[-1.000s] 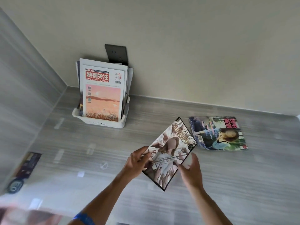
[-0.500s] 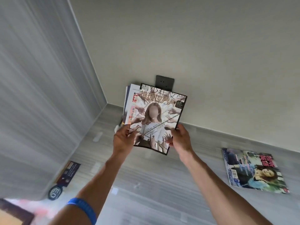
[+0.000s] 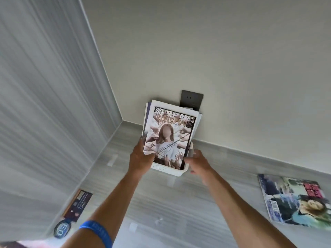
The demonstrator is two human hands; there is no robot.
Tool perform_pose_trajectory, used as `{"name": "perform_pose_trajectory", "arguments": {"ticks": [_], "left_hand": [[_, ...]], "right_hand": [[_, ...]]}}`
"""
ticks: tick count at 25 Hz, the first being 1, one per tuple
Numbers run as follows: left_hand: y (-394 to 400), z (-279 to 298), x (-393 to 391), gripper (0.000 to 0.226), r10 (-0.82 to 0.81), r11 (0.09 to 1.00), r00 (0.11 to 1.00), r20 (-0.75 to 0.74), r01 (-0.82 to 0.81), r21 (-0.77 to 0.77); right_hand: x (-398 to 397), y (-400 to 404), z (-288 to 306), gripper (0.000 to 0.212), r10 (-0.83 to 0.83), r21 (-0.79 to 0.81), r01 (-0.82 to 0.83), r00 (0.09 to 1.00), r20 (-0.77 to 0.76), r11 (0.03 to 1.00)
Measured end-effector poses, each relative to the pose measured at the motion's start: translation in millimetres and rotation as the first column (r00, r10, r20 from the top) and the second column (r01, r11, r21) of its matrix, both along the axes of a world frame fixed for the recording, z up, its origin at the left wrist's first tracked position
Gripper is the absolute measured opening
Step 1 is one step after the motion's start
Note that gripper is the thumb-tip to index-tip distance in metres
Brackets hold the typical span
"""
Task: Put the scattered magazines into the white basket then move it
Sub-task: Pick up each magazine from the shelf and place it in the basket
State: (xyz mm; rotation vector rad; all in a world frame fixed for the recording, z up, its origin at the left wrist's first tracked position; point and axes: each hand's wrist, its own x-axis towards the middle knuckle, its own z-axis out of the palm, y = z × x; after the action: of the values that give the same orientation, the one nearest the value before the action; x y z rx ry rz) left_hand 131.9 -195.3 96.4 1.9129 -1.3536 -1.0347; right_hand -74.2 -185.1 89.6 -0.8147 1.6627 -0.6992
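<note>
I'm looking down at a grey wood-grain worktop point(image 3: 179, 203) that runs into a corner, and the white basket point(image 3: 172, 170) sits at the back, close to the wall under a dark wall socket point(image 3: 191, 100). Several magazines already stand upright in it, their tops leaning towards the wall. The front one, a magazine with a long-haired figure ringed by reaching hands point(image 3: 170, 138), has its lower edge down inside the basket. My left hand point(image 3: 142, 155) has its grip closed on that magazine's lower left corner, thumb across the cover, fingers hidden behind it. My right hand point(image 3: 198, 162) is just beside the basket's right end, fingers spread and loose, holding nothing; whether a fingertip touches the rim I cannot tell.

Out on the right, well apart from the basket, one magazine with red lettering and a person in teal point(image 3: 293, 201) lies flat and face up on the worktop. Over on the left, against the side wall, a dark booklet point(image 3: 78, 205) lies flat, and a round dark-blue badge point(image 3: 61, 230) sits just beside its near end. There's a blue wristband point(image 3: 96, 231) on my left forearm. The near left corner of the view is blurred pink, too smeared to name.
</note>
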Motion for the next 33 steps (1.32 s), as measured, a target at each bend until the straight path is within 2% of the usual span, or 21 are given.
{"name": "perform_pose_trajectory", "arguments": {"ticks": [3, 5, 8, 11, 14, 16, 19, 24, 26, 28, 30, 33], "left_hand": [[37.4, -11.5, -35.4, 0.067, -0.095, 0.995, 0.993, 0.073, 0.097, -0.024], [56.6, -21.9, -67.5, 0.063, -0.233, 0.973, 0.970, 0.066, 0.232, 0.019], [75.5, -36.6, -123.6, 0.070, -0.441, 0.896, 0.896, 0.054, 0.436, 0.078], [92.8, -42.3, -172.5, 0.073, -0.538, 0.840, 0.843, 0.029, 0.532, 0.110], [114.4, -52.6, -209.9, 0.073, -0.617, 0.781, 0.787, 0.001, 0.612, 0.121], [126.0, -64.0, -222.1, 0.072, -0.643, 0.760, 0.766, -0.007, 0.639, 0.115], [135.1, -76.4, -222.7, 0.069, -0.640, 0.763, 0.769, 0.014, 0.633, 0.130], [133.1, -77.7, -225.5, 0.062, -0.601, 0.792, 0.795, 0.086, 0.576, 0.202], [130.4, -77.6, -228.5, 0.056, -0.579, 0.810, 0.807, 0.120, 0.552, 0.197], [131.0, -87.6, -224.4, 0.061, -0.563, 0.817, 0.808, 0.174, 0.512, 0.263], [134.6, -103.2, -216.3, 0.065, -0.557, 0.806, 0.804, 0.210, 0.462, 0.370], [135.3, -120.0, -209.7, 0.056, -0.459, 0.852, 0.875, 0.151, 0.386, 0.355]], "right_hand": [[-35.1, 45.8, -29.5, 0.064, 0.069, 0.089, -0.059, 0.992, -0.108, 0.994], [-77.3, 77.3, -44.4, 0.061, 0.085, 0.128, -0.059, 0.973, -0.213, 0.990], [-159.0, 124.1, -61.3, 0.058, 0.076, 0.191, 0.006, 0.906, -0.416, 0.982], [-230.4, 152.9, -76.7, 0.058, 0.065, 0.207, 0.074, 0.804, -0.591, 0.976], [-274.2, 169.3, -104.0, 0.060, 0.083, 0.213, 0.084, 0.740, -0.667, 0.973], [-279.3, 177.3, -124.9, 0.077, 0.220, 0.298, -0.017, 0.714, -0.664, 0.955], [-255.0, 193.8, -147.6, 0.095, 0.366, 0.337, -0.163, 0.588, -0.721, 0.927], [-196.3, 240.9, -137.8, 0.090, 0.451, 0.245, -0.412, 0.534, -0.716, 0.878], [-174.0, 267.3, -133.0, 0.087, 0.511, 0.197, -0.551, 0.503, -0.697, 0.811], [-155.5, 294.0, -133.0, 0.082, 0.541, 0.138, -0.665, 0.450, -0.710, 0.734], [-149.5, 307.6, -137.9, 0.074, 0.544, 0.066, -0.702, 0.486, -0.684, 0.709], [-155.0, 308.8, -144.2, 0.069, 0.422, -0.024, -0.555, 0.660, -0.621, 0.832]]}}
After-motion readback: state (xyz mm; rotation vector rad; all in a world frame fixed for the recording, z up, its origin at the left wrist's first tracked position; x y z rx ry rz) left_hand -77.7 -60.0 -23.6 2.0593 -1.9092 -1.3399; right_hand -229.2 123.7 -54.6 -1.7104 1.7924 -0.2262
